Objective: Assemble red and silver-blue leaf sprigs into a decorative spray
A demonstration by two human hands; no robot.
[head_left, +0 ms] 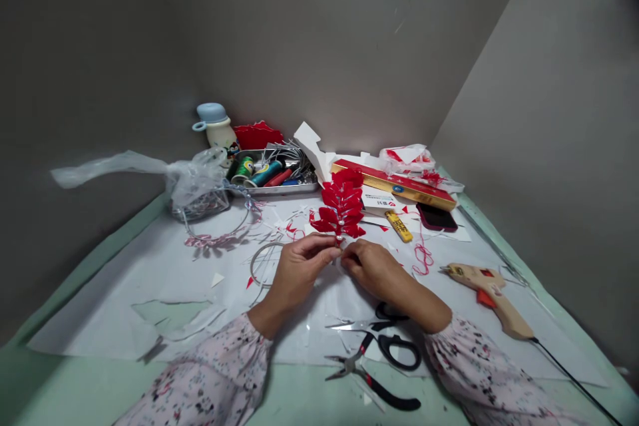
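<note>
A red leafy spray with small pearl-like beads down its middle stands upright over the table. My left hand pinches its lower end between thumb and fingers. Close beside it, my right hand has its fingers curled together at the base of the stem; what lies inside them is hidden. Below my right hand, black-handled scissors and a pair of pliers with black and red handles lie on the table. A coil of wire rests left of my left hand, partly covered by it.
A glue gun with a cord lies at the right. At the back are a metal tray of thread spools and wire, a long red-gold box, a phone, a yellow box cutter and a bottle. A plastic bag sits left.
</note>
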